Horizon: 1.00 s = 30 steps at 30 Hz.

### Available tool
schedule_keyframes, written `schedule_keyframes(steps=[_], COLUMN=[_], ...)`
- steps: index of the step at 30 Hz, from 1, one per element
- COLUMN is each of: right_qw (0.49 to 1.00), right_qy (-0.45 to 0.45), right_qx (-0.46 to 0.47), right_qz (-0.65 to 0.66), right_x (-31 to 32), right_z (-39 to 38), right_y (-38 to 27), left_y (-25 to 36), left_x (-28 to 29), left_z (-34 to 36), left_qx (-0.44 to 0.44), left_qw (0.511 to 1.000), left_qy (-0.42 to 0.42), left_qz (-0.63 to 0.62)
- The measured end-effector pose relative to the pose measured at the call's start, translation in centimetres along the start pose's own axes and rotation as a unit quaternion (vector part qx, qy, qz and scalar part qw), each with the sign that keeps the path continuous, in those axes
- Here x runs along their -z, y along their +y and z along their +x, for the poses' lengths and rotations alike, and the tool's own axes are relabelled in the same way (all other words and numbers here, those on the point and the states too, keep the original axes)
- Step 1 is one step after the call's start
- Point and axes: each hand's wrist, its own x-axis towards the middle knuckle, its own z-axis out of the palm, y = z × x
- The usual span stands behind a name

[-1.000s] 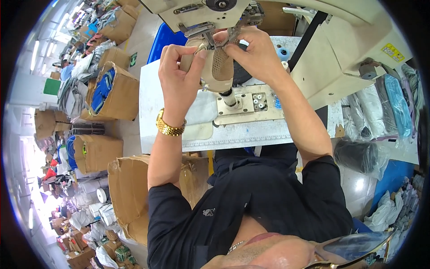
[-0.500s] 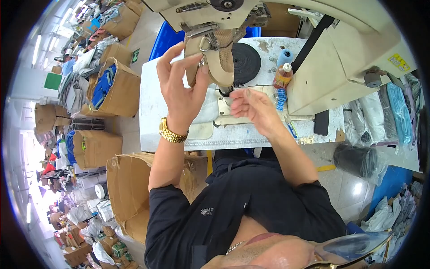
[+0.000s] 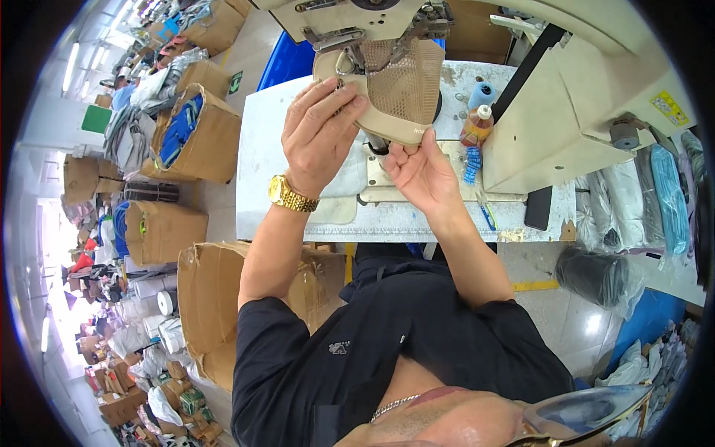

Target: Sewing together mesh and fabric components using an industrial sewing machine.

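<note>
A beige mesh piece (image 3: 402, 86) with a smooth beige border sits under the head of an industrial sewing machine (image 3: 566, 112). My left hand (image 3: 320, 138), with a gold watch on the wrist, holds the border at the left, its fingers together close to the presser foot area (image 3: 350, 65). At the lower right edge my right hand (image 3: 424, 177) pinches the border, thumb on top and fingers curled underneath. The machine's metal parts cover the piece's upper left portion. Below the piece, a dark post (image 3: 378, 145) shows in part.
Right of the piece stand a bottle of brownish liquid (image 3: 475, 128) and a blue thread spool (image 3: 482, 94). A blue tape roll (image 3: 472, 165), a small tool (image 3: 486, 212) and a black phone (image 3: 537, 208) lie nearby. A large cardboard box (image 3: 212, 313) stands left of my body.
The mesh piece has swung round to the right, showing more mesh and its lettered edge. My left fingers have come down onto the border; my right hand has taken hold of the lower edge.
</note>
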Motion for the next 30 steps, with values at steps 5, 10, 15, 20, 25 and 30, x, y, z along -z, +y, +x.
schedule_keyframes(steps=[5,10,15,20,25,30], right_qw=[0.999,0.999,0.999,0.999,0.999,0.999], right_qy=[-0.032,-0.038,-0.038,-0.045,-0.048,0.001], right_qx=[0.002,-0.004,-0.002,0.004,0.001,0.010], right_qz=[-0.014,-0.018,-0.031,-0.017,-0.015,0.038], right_x=[-0.3,-0.8,-0.9,-1.2,-1.2,1.4], right_z=[-0.1,0.3,0.4,0.4,0.6,1.7], right_y=[-0.3,-0.5,-0.5,-0.3,0.1,-1.7], left_y=[0.2,-0.4,0.5,0.4,-0.2,-0.5], left_x=[-0.2,-0.7,-0.4,-0.8,-1.2,-1.2], left_z=[0.3,0.6,0.4,0.5,0.5,0.9], left_qx=[0.014,0.019,0.020,0.021,0.024,0.020], left_qw=[1.000,1.000,1.000,0.999,0.998,0.998], left_qy=[0.005,0.015,0.007,0.016,0.033,0.026], left_qz=[-0.012,-0.019,-0.002,-0.030,-0.049,-0.053])
